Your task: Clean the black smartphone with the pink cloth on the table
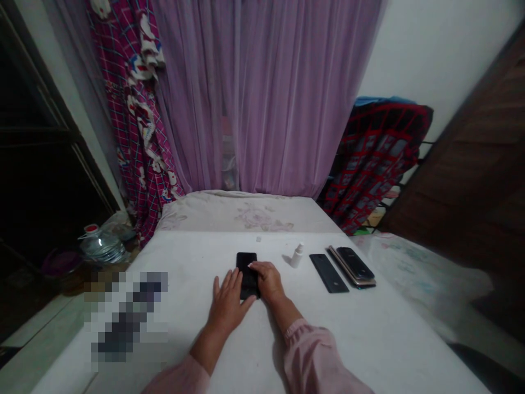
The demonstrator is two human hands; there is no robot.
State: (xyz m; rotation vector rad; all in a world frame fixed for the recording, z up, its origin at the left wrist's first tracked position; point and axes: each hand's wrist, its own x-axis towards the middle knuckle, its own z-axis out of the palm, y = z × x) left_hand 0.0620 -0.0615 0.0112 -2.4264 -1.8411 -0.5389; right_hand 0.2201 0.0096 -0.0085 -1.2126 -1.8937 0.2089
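Observation:
A black phone (246, 268) lies flat on the white table (369, 328) in front of me. My left hand (226, 302) rests flat with spread fingers against the phone's left edge. My right hand (266, 280) lies on the phone's right side, fingers curled over its edge and screen. A small white spray bottle (296, 255) stands just right of the phone. Further right lie another black phone (328, 272) and a stack of two or three phones (353, 265).
A tiny white piece (258, 239) lies on the table beyond the phone. A pixelated patch (125, 314) covers something at the table's left. A water jug (99, 244) stands on the floor at left. Purple curtains (266, 93) hang behind; a red checked cloth (375, 158) drapes at right.

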